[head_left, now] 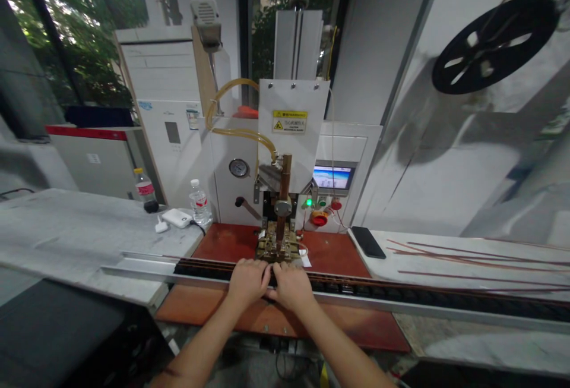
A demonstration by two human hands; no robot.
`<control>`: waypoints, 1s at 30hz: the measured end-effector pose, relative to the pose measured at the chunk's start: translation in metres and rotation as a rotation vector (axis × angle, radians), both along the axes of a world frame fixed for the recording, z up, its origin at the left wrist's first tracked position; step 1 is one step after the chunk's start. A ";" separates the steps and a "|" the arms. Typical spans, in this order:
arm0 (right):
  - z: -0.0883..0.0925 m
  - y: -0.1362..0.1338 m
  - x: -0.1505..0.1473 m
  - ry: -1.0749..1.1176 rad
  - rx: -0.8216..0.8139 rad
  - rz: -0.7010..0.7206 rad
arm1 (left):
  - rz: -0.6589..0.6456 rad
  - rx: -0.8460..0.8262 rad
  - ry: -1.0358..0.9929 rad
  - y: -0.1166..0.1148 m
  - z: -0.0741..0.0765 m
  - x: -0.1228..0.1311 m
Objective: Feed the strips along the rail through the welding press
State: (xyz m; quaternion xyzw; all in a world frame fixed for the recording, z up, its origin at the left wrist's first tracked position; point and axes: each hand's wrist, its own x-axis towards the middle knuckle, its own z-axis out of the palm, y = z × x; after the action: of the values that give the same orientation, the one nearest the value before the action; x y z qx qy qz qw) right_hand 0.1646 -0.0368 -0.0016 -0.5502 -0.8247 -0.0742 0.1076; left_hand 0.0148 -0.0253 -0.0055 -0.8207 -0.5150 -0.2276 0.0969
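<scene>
My left hand [249, 281] and my right hand [293, 284] are side by side at the front of the machine, thumbs close together. Their fingers curl over thin copper wires [207, 265] that run lengthwise along a dark strip; the fingertips are partly hidden. A long silvery metal channel [431, 309] holds the strip and stretches to both sides beneath my hands. Just beyond my knuckles stands a brass-coloured fixture [266, 246]. Above it, a vertical copper electrode bar [285, 183] comes down from the white press head [294, 100].
Reddish-brown boards [347, 322] cover the machine bed. To the right, a phone [367, 242] and loose copper wires [445, 252] lie on the worktop. At left stand a water bottle [200, 204], a cola bottle [145, 191] and a white power bank [177, 217]. A black reel [495, 44] hangs upper right.
</scene>
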 end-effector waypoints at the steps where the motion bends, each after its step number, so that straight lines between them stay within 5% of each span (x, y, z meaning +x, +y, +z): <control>1: -0.001 0.000 0.000 -0.001 0.004 0.004 | 0.001 0.001 -0.003 0.000 0.000 0.000; 30: 0.005 0.000 0.003 0.033 -0.064 -0.054 | 0.014 -0.029 -0.007 -0.002 0.003 0.001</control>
State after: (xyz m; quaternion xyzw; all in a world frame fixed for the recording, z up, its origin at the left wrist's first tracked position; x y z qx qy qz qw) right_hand 0.1672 -0.0367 0.0038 -0.5765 -0.8097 -0.0417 0.1014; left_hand 0.0153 -0.0270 -0.0022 -0.8176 -0.5243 -0.2224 0.0850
